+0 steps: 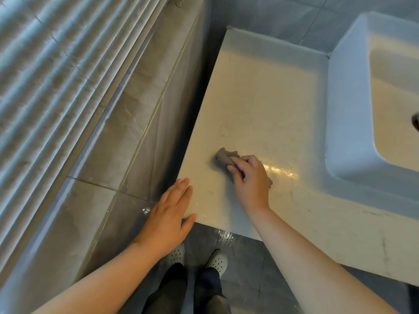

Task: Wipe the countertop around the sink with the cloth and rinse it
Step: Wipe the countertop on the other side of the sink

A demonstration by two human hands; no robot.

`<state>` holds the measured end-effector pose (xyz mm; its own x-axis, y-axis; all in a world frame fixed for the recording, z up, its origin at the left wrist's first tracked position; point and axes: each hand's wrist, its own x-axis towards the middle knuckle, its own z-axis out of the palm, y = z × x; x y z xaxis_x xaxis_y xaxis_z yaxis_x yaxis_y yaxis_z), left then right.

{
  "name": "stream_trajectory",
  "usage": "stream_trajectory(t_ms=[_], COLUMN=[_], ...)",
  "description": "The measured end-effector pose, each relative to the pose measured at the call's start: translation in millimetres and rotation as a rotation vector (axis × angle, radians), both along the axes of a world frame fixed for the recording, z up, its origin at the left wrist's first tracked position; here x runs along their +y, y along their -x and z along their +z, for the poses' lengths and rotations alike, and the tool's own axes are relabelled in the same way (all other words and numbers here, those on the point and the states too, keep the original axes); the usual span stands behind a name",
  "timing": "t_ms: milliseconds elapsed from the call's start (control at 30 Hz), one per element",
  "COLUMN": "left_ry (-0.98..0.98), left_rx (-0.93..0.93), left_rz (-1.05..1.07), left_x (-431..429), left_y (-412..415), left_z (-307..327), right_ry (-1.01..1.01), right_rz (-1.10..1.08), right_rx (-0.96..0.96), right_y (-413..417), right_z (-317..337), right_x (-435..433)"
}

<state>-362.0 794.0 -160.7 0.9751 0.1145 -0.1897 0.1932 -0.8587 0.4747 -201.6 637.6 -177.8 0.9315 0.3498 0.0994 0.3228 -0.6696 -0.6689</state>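
Observation:
A small grey cloth (224, 157) lies crumpled on the white countertop (260, 105), left of the sink. My right hand (249, 180) presses down on the cloth, covering its near half. A wet shiny streak runs to the right of that hand. My left hand (169, 214) rests flat, fingers spread, on the countertop's near left corner and holds nothing. The white rectangular sink (347, 114) stands raised at the right; its dark drain shows at the frame's right edge.
A grey tiled ledge (127, 137) runs along the left of the countertop, with closed window blinds (56, 71) beyond it. Below the counter's front edge is dark tiled floor, where my feet in pale perforated shoes (217, 261) stand.

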Motion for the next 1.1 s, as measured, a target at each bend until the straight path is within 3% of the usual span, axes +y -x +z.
stream_trajectory(t_ms=[133,333,533,700,833,1100], left_ry=[0.002,0.093,0.143,0.190,0.268,0.321], left_rx=[-0.004,-0.011,-0.040,-0.023,0.007,0.011], left_rz=[0.025,0.043,0.179,0.232,0.291,0.321], left_x=[0.0,0.1,5.4,9.0,5.2,3.3], left_y=[-0.2,3.9,20.0,28.2,33.3,37.2], left_z=[0.4,3.8,10.5,7.7,2.5,1.4], right_ry=[0.007,-0.102,-0.107,0.092,0.065,0.082], right_rz=[0.055,0.108,0.087,0.110,0.065,0.220], right_rx=[0.073,0.340,0.071,0.024,0.029,-0.023], right_y=[35.1,56.2,-17.9,-68.0,-50.8,22.0], right_z=[4.9,30.0,56.1,19.5,8.7,5.1], right_x=[-4.3,-12.9,26.9,65.6,70.5,35.4])
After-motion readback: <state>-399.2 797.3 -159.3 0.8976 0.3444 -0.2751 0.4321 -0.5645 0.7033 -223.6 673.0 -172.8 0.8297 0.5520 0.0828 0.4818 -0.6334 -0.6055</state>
